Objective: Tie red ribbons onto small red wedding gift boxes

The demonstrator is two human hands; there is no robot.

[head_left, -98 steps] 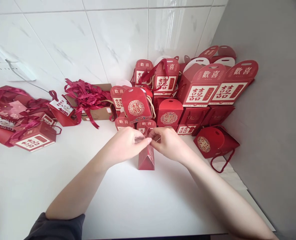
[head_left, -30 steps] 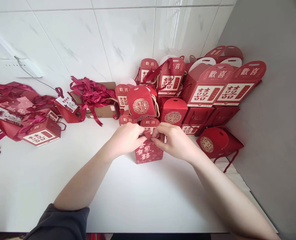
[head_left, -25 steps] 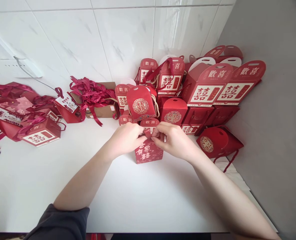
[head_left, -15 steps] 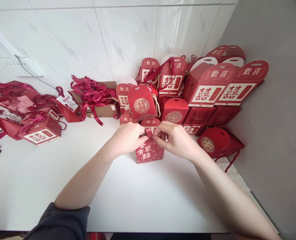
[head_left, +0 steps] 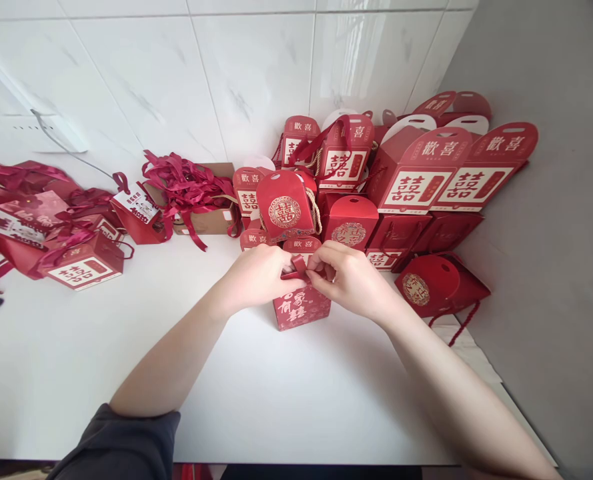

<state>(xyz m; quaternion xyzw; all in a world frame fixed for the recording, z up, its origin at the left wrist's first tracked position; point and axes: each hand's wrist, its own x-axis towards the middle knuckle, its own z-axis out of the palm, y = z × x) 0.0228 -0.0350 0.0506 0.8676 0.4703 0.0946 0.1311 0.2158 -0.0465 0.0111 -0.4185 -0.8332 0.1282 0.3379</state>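
Note:
A small red gift box [head_left: 302, 308] with gold characters on its front stands upright on the white table [head_left: 256, 393]. My left hand [head_left: 259, 275] and my right hand [head_left: 347, 279] meet over its top, fingers pinched on a red ribbon [head_left: 299, 265] at the box's top edge. Both hands hide the top of the box. Behind them stands a pile of similar red boxes.
Stacked red gift boxes [head_left: 416, 180] fill the back right corner against the tiled wall. A cardboard box of red ribbons [head_left: 189, 193] sits at the back centre. More red boxes [head_left: 83, 267] with ribbons lie at the left. A grey wall [head_left: 551, 200] bounds the right.
The box was turned from its narrow side to show its lettered front. Over the last second my hands stayed pinched on the ribbon at its top and the box tilted slightly.

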